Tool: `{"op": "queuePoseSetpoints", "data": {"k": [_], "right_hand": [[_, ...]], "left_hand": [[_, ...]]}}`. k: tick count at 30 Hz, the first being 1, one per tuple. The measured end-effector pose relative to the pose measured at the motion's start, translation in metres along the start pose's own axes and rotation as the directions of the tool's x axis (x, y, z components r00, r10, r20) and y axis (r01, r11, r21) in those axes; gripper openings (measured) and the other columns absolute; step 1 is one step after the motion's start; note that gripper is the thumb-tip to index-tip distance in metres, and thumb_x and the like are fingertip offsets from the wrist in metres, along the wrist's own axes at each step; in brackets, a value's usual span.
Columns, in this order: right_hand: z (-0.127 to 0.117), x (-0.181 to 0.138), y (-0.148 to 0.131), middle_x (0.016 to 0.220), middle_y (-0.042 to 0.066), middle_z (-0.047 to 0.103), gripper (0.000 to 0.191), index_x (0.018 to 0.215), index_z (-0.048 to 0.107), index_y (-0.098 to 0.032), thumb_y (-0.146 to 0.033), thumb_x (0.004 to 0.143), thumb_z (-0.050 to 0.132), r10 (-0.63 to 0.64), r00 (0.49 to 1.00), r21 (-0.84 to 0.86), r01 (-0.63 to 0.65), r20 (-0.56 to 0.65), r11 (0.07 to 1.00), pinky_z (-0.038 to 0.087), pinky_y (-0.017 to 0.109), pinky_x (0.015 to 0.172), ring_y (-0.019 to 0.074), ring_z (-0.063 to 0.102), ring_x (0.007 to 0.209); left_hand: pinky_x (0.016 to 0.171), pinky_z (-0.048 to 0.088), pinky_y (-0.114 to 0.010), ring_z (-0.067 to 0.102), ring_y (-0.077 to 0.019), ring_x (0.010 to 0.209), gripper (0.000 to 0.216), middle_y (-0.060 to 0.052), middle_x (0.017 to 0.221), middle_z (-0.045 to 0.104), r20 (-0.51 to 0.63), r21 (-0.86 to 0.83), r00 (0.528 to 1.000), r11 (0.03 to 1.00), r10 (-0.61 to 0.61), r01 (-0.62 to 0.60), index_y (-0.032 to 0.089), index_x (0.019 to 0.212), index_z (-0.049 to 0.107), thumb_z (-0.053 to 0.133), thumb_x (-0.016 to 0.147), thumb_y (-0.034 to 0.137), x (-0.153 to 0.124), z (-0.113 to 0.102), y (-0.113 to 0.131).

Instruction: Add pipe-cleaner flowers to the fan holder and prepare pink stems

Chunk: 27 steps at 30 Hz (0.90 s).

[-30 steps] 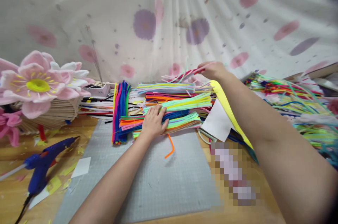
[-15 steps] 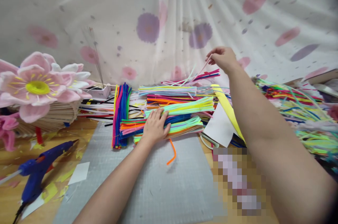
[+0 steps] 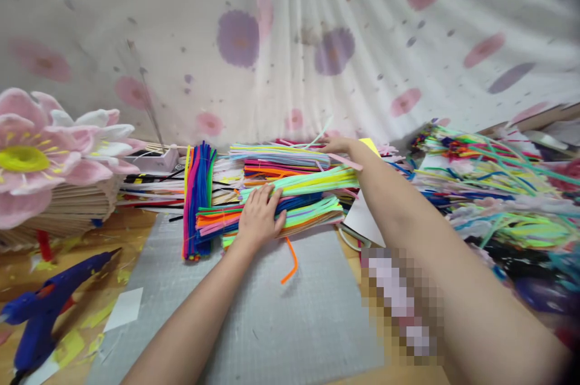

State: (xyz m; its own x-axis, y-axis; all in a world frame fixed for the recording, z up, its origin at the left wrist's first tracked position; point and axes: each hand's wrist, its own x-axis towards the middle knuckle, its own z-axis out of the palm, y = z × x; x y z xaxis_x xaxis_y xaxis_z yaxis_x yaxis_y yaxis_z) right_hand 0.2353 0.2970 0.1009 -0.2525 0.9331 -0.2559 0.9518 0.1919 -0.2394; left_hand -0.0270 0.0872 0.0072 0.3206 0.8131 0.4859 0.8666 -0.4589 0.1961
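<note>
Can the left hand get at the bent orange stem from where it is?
Probably yes. The left hand rests on the bundles just above the bent orange stem, whose lower part shows uncovered against the grey mat. Whether the bundles pin its upper end, I can't tell.

Right hand (image 3: 339,144) lower than before

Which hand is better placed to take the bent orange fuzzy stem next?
Left hand, probably: it rests on multicoloured fuzzy bundles near the bent orange stem; the right hand is farther away.
</note>
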Motion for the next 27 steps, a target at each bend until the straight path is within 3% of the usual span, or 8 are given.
{"op": "queuePoseSetpoints", "data": {"k": [6,10,13,18,22,27], "right_hand": [[0.002,-0.002,-0.035,0.105,0.012,0.067,0.037,0.104,0.067,-0.015,-0.034,0.073,0.064,0.091,0.992,-0.347,-0.116,-0.085,0.931,0.044,0.035,0.086,0.0263,0.060,0.097],[0.003,-0.011,-0.054,0.106,0.016,0.065,0.026,0.096,0.070,-0.013,-0.018,0.073,0.059,-0.056,0.951,-0.475,-0.100,-0.303,0.874,0.024,0.051,0.103,0.0332,0.047,0.115],[0.007,-0.021,-0.057,0.101,0.014,0.066,0.025,0.092,0.071,-0.015,-0.013,0.074,0.054,-0.157,0.917,-0.522,-0.063,-0.366,0.850,0.010,0.056,0.106,0.0319,0.046,0.114],[0.009,-0.041,-0.048,0.107,0.019,0.064,0.031,0.104,0.064,-0.008,-0.024,0.082,0.048,-0.047,0.937,-0.425,-0.112,-0.346,0.898,0.035,0.045,0.096,0.0289,0.055,0.103],[0.007,-0.060,-0.039,0.114,0.019,0.060,0.042,0.114,0.056,-0.009,-0.032,0.079,0.054,-0.069,0.837,-0.284,-0.106,-0.543,0.953,0.039,0.042,0.091,0.0306,0.053,0.107],[0.013,-0.094,-0.037,0.099,0.013,0.063,0.019,0.093,0.059,-0.015,-0.029,0.081,0.053,-0.110,0.658,-0.089,0.064,-0.745,0.994,0.041,0.038,0.087,0.0266,0.055,0.098]], "left_hand": [[0.105,0.030,-0.042,0.043,-0.0273,0.121,0.048,-0.013,0.131,0.048,-0.007,0.024,1.000,1.000,0.010,-0.010,0.015,0.127,0.048,0.042,0.084,0.036,0.001,-0.001,0.000],[0.104,0.031,-0.043,0.044,-0.0274,0.119,0.048,-0.013,0.130,0.049,-0.014,0.021,1.000,1.000,0.011,-0.011,0.016,0.128,0.048,0.043,0.084,0.036,0.002,-0.001,0.000],[0.103,0.031,-0.043,0.045,-0.0276,0.118,0.048,-0.013,0.130,0.049,-0.023,0.027,1.000,1.000,0.015,-0.014,0.016,0.127,0.048,0.043,0.084,0.035,0.001,-0.001,0.001],[0.103,0.032,-0.041,0.045,-0.0268,0.118,0.047,-0.013,0.130,0.049,-0.025,0.055,0.999,0.998,0.021,-0.019,0.016,0.127,0.049,0.044,0.083,0.035,-0.001,-0.003,0.003],[0.103,0.033,-0.040,0.045,-0.0264,0.118,0.048,-0.012,0.129,0.050,-0.028,0.082,0.999,0.996,0.029,-0.026,0.016,0.127,0.049,0.044,0.083,0.035,-0.002,-0.003,0.003],[0.102,0.034,-0.040,0.046,-0.0262,0.116,0.047,-0.012,0.129,0.051,-0.041,0.092,0.998,0.995,0.036,-0.032,0.015,0.126,0.050,0.043,0.084,0.034,-0.002,-0.002,0.002]]}}
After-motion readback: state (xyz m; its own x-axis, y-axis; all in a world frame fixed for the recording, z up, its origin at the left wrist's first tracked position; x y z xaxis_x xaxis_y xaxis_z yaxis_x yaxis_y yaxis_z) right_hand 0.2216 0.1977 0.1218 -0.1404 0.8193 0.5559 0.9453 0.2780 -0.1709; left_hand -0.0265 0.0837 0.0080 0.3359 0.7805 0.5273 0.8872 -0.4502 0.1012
